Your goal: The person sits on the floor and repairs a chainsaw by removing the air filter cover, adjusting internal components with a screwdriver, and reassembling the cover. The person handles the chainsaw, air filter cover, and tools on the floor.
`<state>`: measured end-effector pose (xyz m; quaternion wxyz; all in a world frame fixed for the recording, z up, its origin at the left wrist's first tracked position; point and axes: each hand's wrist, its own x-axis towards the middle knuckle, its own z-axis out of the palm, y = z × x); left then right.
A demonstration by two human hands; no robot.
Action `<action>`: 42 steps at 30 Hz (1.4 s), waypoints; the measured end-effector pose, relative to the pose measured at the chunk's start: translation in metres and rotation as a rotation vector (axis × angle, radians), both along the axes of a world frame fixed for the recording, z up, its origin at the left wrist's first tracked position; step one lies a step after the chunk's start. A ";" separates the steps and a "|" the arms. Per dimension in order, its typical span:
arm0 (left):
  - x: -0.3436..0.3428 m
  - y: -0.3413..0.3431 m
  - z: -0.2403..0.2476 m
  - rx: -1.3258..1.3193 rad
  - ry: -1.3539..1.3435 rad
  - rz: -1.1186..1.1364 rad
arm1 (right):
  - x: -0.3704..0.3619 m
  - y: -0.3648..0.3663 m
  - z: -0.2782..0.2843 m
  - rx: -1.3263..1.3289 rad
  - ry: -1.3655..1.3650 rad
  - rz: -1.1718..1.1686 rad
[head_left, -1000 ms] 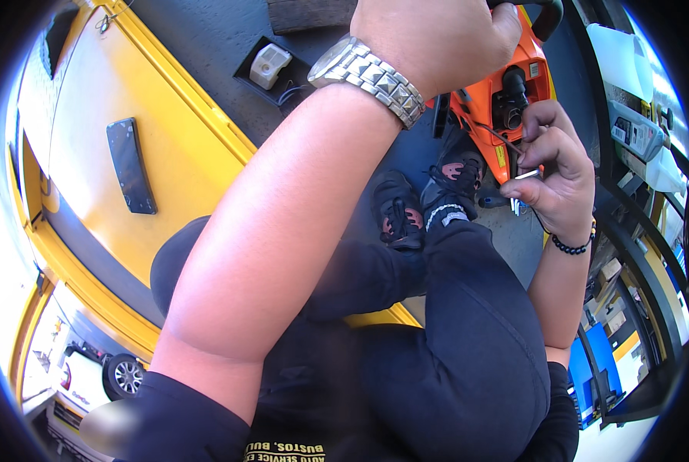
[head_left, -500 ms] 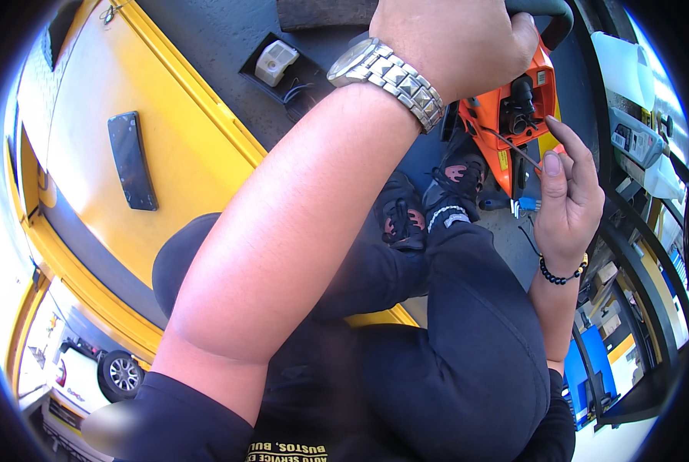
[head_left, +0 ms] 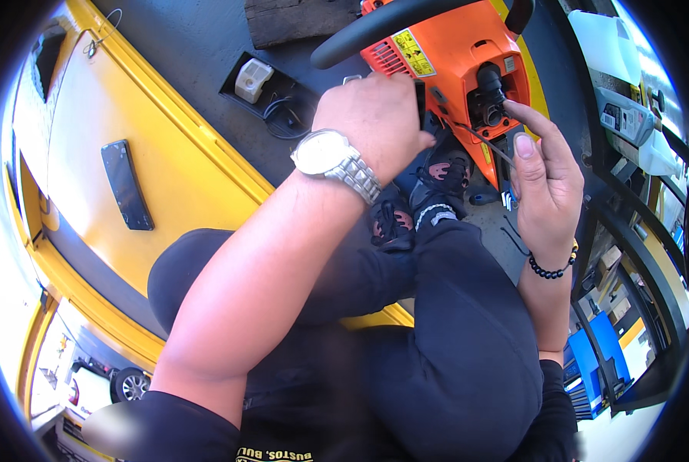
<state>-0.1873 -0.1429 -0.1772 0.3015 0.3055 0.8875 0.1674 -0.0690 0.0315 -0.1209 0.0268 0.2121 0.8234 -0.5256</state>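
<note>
An orange chainsaw body (head_left: 444, 58) with a black loop handle (head_left: 375, 31) is held up at the top of the view. My left hand (head_left: 375, 123), with a silver wristwatch (head_left: 333, 158) on the wrist, grips the saw's left side below the handle. My right hand (head_left: 545, 173), wearing a dark bead bracelet, pinches a thin dark rod or wire (head_left: 487, 142) that runs up to the black carburetor opening (head_left: 491, 100) on the saw's side. I am seated with my legs crossed, in dark trousers (head_left: 468, 339) and black shoes.
A yellow metal surface (head_left: 129, 154) with a dark phone (head_left: 127, 185) on it lies at left. A black tray (head_left: 271, 96) with a white part and wires sits on the grey floor. Small tools (head_left: 510, 204) lie beside my shoes. Shelving with containers (head_left: 629, 115) stands at right.
The view has tilted so the saw shows lower and fuller. My left arm has dropped lower in the frame. My right hand has raised its fingers toward the carburetor with the thin rod.
</note>
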 end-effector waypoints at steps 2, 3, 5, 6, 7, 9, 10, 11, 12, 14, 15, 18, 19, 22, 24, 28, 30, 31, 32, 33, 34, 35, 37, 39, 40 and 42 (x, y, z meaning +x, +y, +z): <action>-0.002 0.000 -0.011 -0.043 -0.065 -0.083 | 0.001 -0.001 0.000 -0.055 -0.001 -0.033; -0.002 0.002 -0.011 -0.028 -0.027 -0.102 | 0.004 0.000 0.000 -0.070 0.002 -0.045; -0.007 0.002 -0.012 0.003 0.049 -0.140 | 0.006 -0.001 -0.001 -0.099 0.007 -0.070; -0.011 -0.001 -0.013 0.072 0.089 -0.151 | 0.005 -0.003 -0.004 -0.099 0.034 -0.075; -0.015 -0.003 -0.015 0.049 0.112 -0.172 | 0.006 -0.001 -0.004 -0.096 0.038 -0.060; -0.018 -0.003 -0.014 -0.002 0.166 -0.143 | 0.006 0.000 -0.006 -0.094 0.046 -0.024; -0.018 -0.002 -0.015 0.026 0.190 -0.152 | 0.007 0.001 -0.006 -0.095 0.040 -0.025; -0.018 -0.002 -0.016 0.055 0.214 -0.159 | 0.006 0.002 -0.005 -0.096 0.034 -0.025; -0.019 -0.002 -0.016 0.081 0.240 -0.165 | 0.004 0.002 -0.003 -0.099 0.030 -0.023; -0.016 -0.001 -0.017 0.176 0.264 -0.135 | 0.002 0.000 -0.001 -0.142 0.012 -0.041; -0.014 0.000 -0.018 0.226 0.274 -0.118 | 0.002 -0.001 0.000 -0.162 -0.001 -0.050; -0.017 0.003 -0.027 0.310 0.287 -0.131 | 0.003 -0.003 0.000 -0.222 -0.026 -0.057; -0.017 0.003 -0.030 0.334 0.291 -0.138 | 0.005 -0.003 0.000 -0.211 -0.035 -0.047; -0.017 0.004 -0.026 0.395 0.241 -0.055 | 0.008 -0.002 0.002 -0.186 -0.044 -0.036; -0.020 0.001 -0.013 0.271 0.174 -0.038 | 0.006 -0.003 0.002 -0.185 -0.019 -0.045; -0.019 -0.010 -0.001 0.159 0.074 -0.043 | 0.004 0.000 -0.001 -0.098 -0.009 -0.016; -0.022 -0.016 -0.002 0.199 0.031 -0.077 | 0.004 0.003 -0.001 -0.067 -0.032 -0.035; -0.023 -0.020 0.000 0.215 0.013 -0.092 | 0.003 0.002 -0.002 -0.078 -0.014 -0.042; -0.023 -0.021 -0.006 0.252 0.021 -0.109 | 0.003 0.002 -0.004 -0.090 0.003 -0.050; -0.025 -0.022 -0.012 0.288 0.034 -0.121 | 0.000 0.001 -0.004 -0.102 0.023 -0.051; -0.026 -0.024 -0.015 0.324 0.048 -0.133 | -0.001 0.001 -0.001 -0.137 -0.002 -0.065; -0.025 -0.025 -0.016 0.248 0.012 -0.123 | -0.002 0.000 0.003 -0.172 -0.027 -0.078; -0.026 -0.017 -0.009 0.105 -0.072 -0.111 | -0.002 0.000 0.006 -0.263 -0.071 -0.127; -0.026 -0.017 -0.010 0.076 -0.046 -0.075 | -0.002 -0.001 0.009 -0.385 -0.098 -0.192; -0.026 -0.018 -0.005 0.061 -0.048 -0.056 | -0.001 -0.003 0.008 -0.438 -0.092 -0.232; -0.030 -0.022 0.015 0.085 -0.019 -0.092 | 0.001 -0.005 0.006 -0.546 -0.080 -0.313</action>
